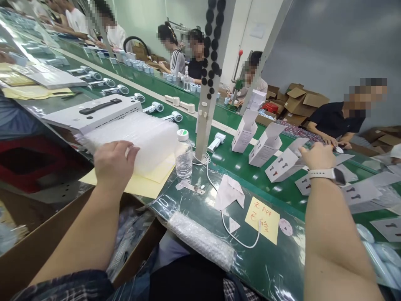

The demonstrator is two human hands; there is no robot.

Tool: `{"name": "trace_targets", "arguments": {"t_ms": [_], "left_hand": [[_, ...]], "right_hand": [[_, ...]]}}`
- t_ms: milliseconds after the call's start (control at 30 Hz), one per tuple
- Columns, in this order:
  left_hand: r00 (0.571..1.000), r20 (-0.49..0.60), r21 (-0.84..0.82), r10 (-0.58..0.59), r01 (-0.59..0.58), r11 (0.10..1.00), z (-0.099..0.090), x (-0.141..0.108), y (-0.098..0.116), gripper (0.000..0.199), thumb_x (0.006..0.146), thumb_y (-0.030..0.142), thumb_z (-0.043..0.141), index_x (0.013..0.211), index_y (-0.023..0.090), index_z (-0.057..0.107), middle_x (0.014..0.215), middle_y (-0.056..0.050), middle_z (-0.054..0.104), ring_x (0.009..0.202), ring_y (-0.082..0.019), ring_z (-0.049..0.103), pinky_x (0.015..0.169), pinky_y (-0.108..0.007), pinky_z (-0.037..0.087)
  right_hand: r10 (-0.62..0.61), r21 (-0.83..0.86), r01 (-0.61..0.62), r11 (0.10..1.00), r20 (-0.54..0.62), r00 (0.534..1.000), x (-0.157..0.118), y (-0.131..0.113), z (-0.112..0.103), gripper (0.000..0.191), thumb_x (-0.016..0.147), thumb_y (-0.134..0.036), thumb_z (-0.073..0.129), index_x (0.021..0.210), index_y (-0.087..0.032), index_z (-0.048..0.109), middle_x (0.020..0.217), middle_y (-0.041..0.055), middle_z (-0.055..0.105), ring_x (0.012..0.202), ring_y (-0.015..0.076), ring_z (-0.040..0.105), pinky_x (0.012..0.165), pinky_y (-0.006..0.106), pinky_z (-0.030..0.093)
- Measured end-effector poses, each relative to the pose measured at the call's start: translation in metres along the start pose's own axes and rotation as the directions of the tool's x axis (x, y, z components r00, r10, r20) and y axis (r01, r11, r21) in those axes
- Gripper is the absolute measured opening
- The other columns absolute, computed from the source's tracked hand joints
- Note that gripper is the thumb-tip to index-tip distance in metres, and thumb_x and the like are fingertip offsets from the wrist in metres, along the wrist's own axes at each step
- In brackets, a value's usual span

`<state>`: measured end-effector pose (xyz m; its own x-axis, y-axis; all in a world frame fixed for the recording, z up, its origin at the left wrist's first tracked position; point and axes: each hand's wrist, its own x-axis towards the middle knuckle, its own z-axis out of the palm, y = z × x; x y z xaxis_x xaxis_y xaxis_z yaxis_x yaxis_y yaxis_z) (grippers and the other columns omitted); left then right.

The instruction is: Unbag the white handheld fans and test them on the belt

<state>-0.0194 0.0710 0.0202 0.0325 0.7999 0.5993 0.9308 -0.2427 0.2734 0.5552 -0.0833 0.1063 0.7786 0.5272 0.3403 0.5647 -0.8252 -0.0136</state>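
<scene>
My left hand point(114, 163) is at the near edge of a stack of translucent plastic bubble bags point(153, 140). Its fingers and thumb are drawn together on the top bag. Out to the right, my right hand point(318, 156), with a watch on the wrist, is closed at the top of an open white box point(283, 165); some fingertips are hidden behind the hand. Other white boxes with raised flaps stand in a row, one on the left point(242, 136) and one next to it point(265, 148).
A clear bottle point(184, 156) stands beside a metal post point(205, 113). Rolled bubble wrap point(202, 238), a white cable point(239, 241) and a yellow note point(262, 217) lie on the bench. White handheld devices point(153, 107) lie along the green conveyor. Several people work across it.
</scene>
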Motion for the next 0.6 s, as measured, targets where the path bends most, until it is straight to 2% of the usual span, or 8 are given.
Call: {"name": "trace_targets", "arguments": {"t_ms": [100,167,300,367,400,467,533,600], "left_hand": [[0.987,-0.118,-0.091,-0.109,0.099,0.991,-0.015,0.004,0.020,0.037,0.091,0.058,0.057,0.089,0.021,0.059,0.077,-0.002,0.061,0.072,-0.019,0.052,0.082,-0.032,0.044],[0.964,-0.198,-0.226,-0.175,0.129,0.965,-0.025,0.001,0.044,0.049,0.085,0.070,0.061,0.080,0.021,0.053,0.067,0.002,0.054,0.060,-0.015,0.046,0.070,-0.027,0.040],[0.971,-0.233,-0.369,-0.045,-0.045,0.928,-0.030,-0.020,0.105,0.063,0.084,0.084,0.053,0.072,0.022,0.049,0.058,0.003,0.049,0.052,-0.014,0.046,0.059,-0.025,0.034],[0.990,-0.031,-0.360,0.139,-0.141,0.922,-0.019,-0.041,0.135,0.055,0.095,0.073,0.045,0.081,0.021,0.057,0.063,0.000,0.057,0.055,-0.016,0.050,0.059,-0.027,0.036],[0.957,0.132,-0.363,0.257,-0.194,0.911,-0.010,-0.055,0.149,0.048,0.100,0.062,0.041,0.088,0.021,0.061,0.070,-0.002,0.063,0.061,-0.018,0.056,0.062,-0.028,0.039],[0.778,0.421,-0.410,0.465,-0.294,0.863,0.009,-0.085,0.173,0.037,0.105,0.039,0.035,0.103,0.018,0.065,0.089,-0.009,0.073,0.079,-0.023,0.066,0.072,-0.033,0.048],[0.605,0.534,-0.478,0.591,-0.360,0.801,0.026,-0.115,0.188,0.033,0.103,0.025,0.035,0.110,0.016,0.066,0.104,-0.013,0.075,0.095,-0.026,0.071,0.084,-0.037,0.053],[0.479,0.573,-0.530,0.665,-0.401,0.747,0.038,-0.136,0.196,0.034,0.103,0.021,0.036,0.111,0.015,0.068,0.110,-0.015,0.074,0.103,-0.028,0.071,0.092,-0.040,0.055]], "right_hand": [[-0.009,0.029,0.007,1.000,0.060,0.998,-0.023,0.000,0.008,0.057,0.110,-0.047,0.043,0.104,-0.004,0.081,0.106,0.0277,0.073,0.095,0.0281,0.070,0.075,0.034,0.040],[-0.006,0.042,0.004,0.999,0.043,0.999,-0.032,0.007,-0.001,0.062,0.111,-0.048,0.039,0.097,-0.007,0.083,0.098,0.0239,0.075,0.088,0.0258,0.068,0.072,0.033,0.037],[0.061,0.024,-0.058,0.998,-0.164,0.984,-0.030,0.064,-0.070,0.064,0.112,-0.048,0.032,0.109,-0.008,0.082,0.109,0.0243,0.075,0.095,0.0258,0.063,0.074,0.035,0.033],[0.167,0.005,-0.173,0.985,-0.285,0.944,-0.027,0.111,-0.108,0.059,0.111,-0.036,0.030,0.123,-0.001,0.077,0.113,0.0295,0.073,0.098,0.0280,0.063,0.076,0.039,0.031],[0.236,0.000,-0.249,0.968,-0.326,0.915,-0.027,0.136,-0.119,0.055,0.109,-0.030,0.033,0.126,0.001,0.075,0.113,0.0315,0.073,0.099,0.0288,0.063,0.078,0.041,0.031],[0.384,-0.017,-0.409,0.912,-0.312,0.869,-0.037,0.184,-0.120,0.051,0.106,-0.028,0.037,0.132,-0.002,0.073,0.117,0.0319,0.073,0.107,0.0313,0.064,0.082,0.042,0.034],[0.465,-0.027,-0.479,0.877,-0.199,0.863,-0.061,0.219,-0.093,0.050,0.103,-0.026,0.041,0.129,0.000,0.074,0.119,0.0348,0.071,0.113,0.0363,0.065,0.083,0.044,0.039],[0.487,-0.035,-0.488,0.872,-0.037,0.873,-0.098,0.237,-0.046,0.039,0.094,-0.030,0.057,0.111,-0.004,0.081,0.106,0.0319,0.074,0.104,0.0387,0.069,0.078,0.043,0.045]]}}
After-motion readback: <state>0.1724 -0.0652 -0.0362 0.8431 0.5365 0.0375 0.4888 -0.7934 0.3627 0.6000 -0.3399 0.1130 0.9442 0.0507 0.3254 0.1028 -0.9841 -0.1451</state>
